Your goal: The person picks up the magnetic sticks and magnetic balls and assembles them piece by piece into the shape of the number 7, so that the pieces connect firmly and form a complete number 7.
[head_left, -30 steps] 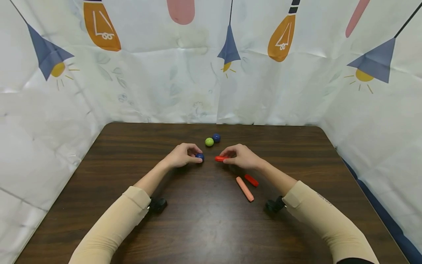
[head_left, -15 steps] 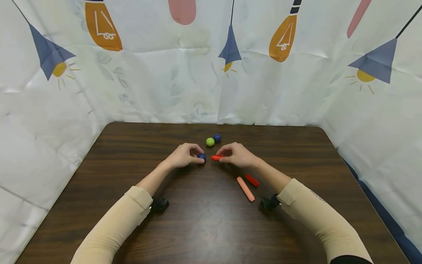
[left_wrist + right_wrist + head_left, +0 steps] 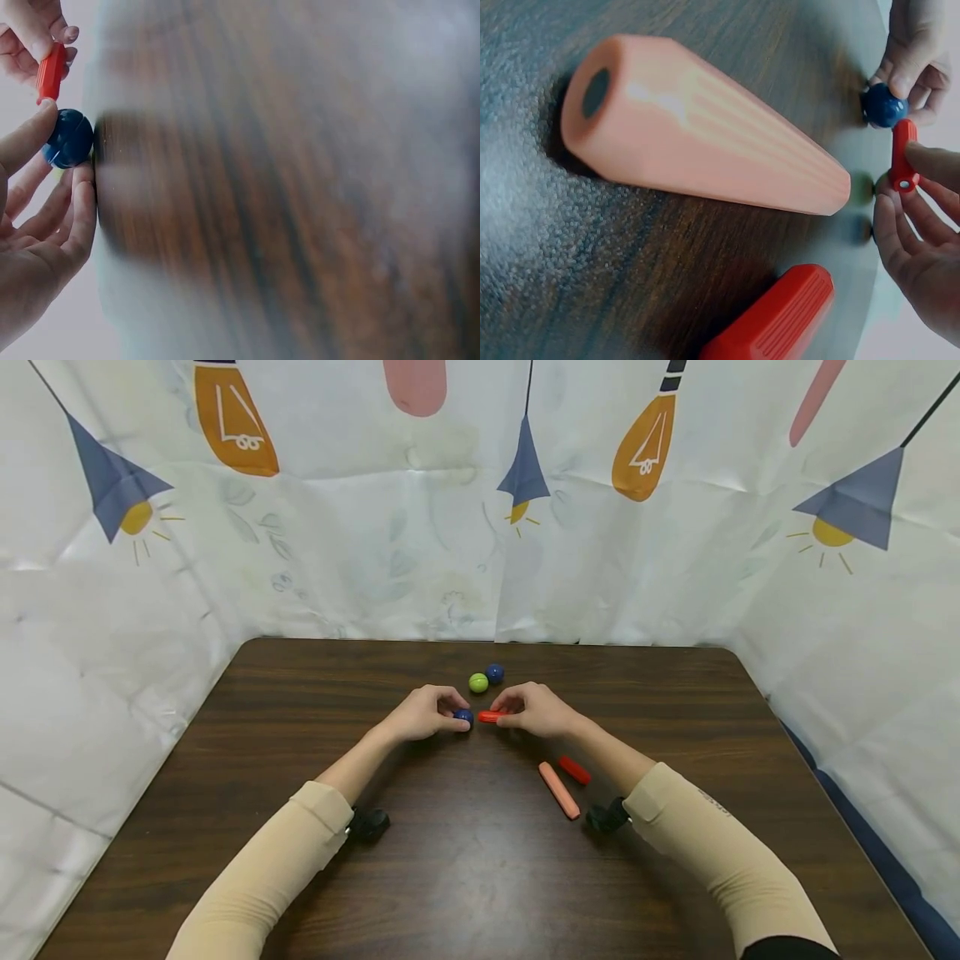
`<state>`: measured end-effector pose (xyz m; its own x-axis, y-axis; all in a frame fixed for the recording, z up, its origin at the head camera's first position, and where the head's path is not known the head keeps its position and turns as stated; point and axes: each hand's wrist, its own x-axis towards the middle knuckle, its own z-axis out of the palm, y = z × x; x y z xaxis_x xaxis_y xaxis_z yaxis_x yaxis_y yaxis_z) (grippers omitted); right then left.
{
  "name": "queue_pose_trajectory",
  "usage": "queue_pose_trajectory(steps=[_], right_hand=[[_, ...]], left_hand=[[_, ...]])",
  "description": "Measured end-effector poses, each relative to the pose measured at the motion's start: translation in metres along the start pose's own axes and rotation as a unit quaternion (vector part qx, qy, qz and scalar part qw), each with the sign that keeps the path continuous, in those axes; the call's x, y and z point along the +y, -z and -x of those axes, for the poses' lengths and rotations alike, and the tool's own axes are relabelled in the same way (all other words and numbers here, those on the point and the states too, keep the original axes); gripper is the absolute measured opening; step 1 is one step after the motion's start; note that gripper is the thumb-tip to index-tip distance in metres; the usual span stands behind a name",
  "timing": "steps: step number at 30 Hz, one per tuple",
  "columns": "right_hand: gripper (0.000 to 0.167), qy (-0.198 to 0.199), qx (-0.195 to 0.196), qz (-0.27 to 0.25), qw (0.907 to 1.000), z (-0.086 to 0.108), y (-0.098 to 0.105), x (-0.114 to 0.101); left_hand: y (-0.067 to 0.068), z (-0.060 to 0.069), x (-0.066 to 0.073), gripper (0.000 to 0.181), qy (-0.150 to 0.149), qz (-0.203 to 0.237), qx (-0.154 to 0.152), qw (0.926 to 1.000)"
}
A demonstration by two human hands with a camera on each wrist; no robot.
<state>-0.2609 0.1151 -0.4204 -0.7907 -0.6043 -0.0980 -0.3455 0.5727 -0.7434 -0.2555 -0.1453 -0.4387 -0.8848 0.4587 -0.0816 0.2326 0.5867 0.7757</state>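
Between thumb and fingers my left hand (image 3: 426,712) pinches a dark blue ball (image 3: 71,139) with a groove round it, close to the tabletop. Facing it, my right hand (image 3: 542,710) pinches a short red ribbed stick (image 3: 904,156); a small pale disc shows in its near end. The stick's far end points at the blue ball. In the head view a slim gap parts them; in the wrist views they look close, and whether they touch I cannot tell. Beyond the hands lie a lime green ball (image 3: 478,682) and another blue ball (image 3: 494,673), side by side.
On the dark wooden table (image 3: 450,877), nearer than my right hand, lie a longer salmon-pink stick (image 3: 705,127) and a second red stick (image 3: 780,319). A printed white curtain (image 3: 337,552) hangs behind the table and at both sides.
My hands have come closer together: the left has shifted slightly right with the blue ball, the right has moved left with the red stick. The gap between ball and stick has narrowed.
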Motion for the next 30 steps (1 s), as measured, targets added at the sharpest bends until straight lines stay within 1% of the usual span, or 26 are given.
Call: queue_pose_trajectory(steps=[9, 19, 30], right_hand=[[0.018, 0.011, -0.005, 0.01, 0.9999, -0.0034, -0.0031, 0.0025], [0.014, -0.008, -0.001, 0.021, 0.9997, -0.0057, -0.0041, 0.0016], [0.014, -0.006, 0.009, 0.026, 0.9996, -0.0063, -0.0047, 0.0002]], left_hand=[[-0.0018, -0.0014, 0.0024, 0.027, -0.001, 0.003, 0.0, 1.0], [-0.004, -0.0005, 0.0078, 0.027, -0.005, 0.004, -0.004, 1.0], [-0.0036, -0.0011, 0.009, 0.03, -0.005, 0.001, -0.001, 1.0]])
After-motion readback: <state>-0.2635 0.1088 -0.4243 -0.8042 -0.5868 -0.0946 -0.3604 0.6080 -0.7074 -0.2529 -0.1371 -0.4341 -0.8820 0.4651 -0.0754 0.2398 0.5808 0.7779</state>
